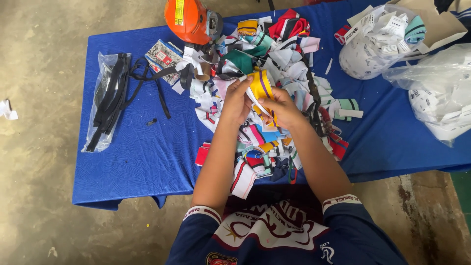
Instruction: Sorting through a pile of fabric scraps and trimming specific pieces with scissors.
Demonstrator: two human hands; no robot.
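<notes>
Head view: left hand (237,100) and right hand (283,109) both pinch a yellow fabric strip (261,87), fingers closed on it, lifted above the scrap pile (265,64) on the blue table (147,147), likely to separate it. Orange tool (191,20) and black straps (110,95) lie aside, untouched.

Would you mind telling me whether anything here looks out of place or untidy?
A few fabric strips hang over the near edge of the blue table, and a scrap of white paper lies on the floor at left. Nothing looks damaged.
</notes>
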